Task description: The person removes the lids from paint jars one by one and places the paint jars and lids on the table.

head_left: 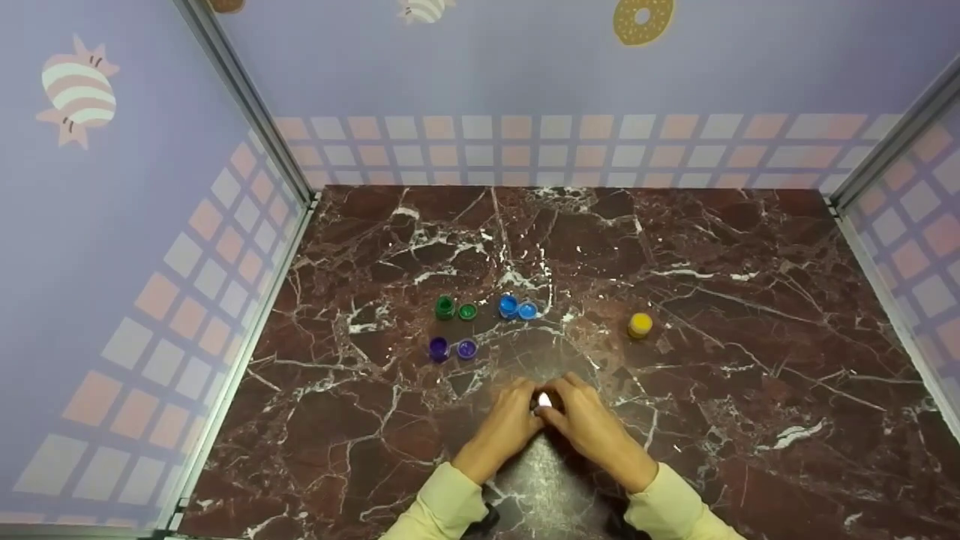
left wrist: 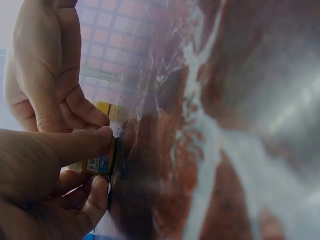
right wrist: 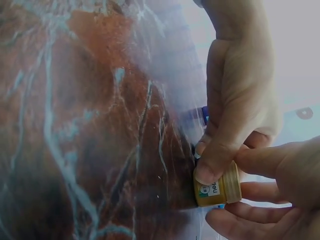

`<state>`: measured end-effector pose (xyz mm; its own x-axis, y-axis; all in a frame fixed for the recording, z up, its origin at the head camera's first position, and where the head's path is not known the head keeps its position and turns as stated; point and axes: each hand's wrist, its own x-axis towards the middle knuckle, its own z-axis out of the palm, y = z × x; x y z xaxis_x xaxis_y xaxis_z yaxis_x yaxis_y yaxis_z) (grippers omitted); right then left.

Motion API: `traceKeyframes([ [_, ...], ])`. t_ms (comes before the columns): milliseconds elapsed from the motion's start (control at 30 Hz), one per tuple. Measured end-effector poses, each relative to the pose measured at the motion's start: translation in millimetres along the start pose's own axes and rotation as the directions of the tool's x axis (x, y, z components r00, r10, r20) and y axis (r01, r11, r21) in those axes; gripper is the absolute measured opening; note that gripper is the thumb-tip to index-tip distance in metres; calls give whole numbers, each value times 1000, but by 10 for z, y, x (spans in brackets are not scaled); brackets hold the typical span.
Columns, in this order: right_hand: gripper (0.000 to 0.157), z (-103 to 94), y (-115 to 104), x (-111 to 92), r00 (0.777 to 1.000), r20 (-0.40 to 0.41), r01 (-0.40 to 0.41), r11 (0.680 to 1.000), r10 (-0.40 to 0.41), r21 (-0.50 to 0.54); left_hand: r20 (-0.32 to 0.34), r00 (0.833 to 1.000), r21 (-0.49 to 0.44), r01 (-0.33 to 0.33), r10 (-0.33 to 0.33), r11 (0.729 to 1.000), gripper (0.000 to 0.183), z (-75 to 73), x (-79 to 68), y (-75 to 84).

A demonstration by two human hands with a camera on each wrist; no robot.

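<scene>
Both hands meet at a small ochre paint jar [right wrist: 204,196] that stands on the marble table near the front. My left hand [head_left: 508,424] grips the jar's body, its thumb [right wrist: 209,167] pressed on the side by the label. Around the pale lid [right wrist: 232,182] curl the fingers of my right hand [head_left: 596,427]. From the head view only the jar's bright white top [head_left: 544,401] shows between the hands; the fingers hide the rest. Part of its printed label [left wrist: 99,163] appears in the left wrist view.
Beyond the hands, to the left, stand uncapped paint jars: green [head_left: 445,307], blue [head_left: 508,306] and purple [head_left: 439,349], each with its lid beside it. A capped yellow jar [head_left: 640,325] stands at the right. Patterned panels [head_left: 555,75] border the table's back and sides.
</scene>
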<state>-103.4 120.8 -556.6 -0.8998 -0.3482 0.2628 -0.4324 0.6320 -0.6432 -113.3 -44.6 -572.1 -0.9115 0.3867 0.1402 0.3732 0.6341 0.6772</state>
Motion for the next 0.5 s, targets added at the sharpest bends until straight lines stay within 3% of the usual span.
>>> traceKeyframes([
  [200,23,20,-8,1,998,-53,32,997,-35,-64,-16,1000,18,-8,9,1000,33,2,1,-11],
  [500,27,35,-44,-1,997,-72,14,979,-29,-203,-52,999,34,-6,8,999,38,32,-19,-9],
])
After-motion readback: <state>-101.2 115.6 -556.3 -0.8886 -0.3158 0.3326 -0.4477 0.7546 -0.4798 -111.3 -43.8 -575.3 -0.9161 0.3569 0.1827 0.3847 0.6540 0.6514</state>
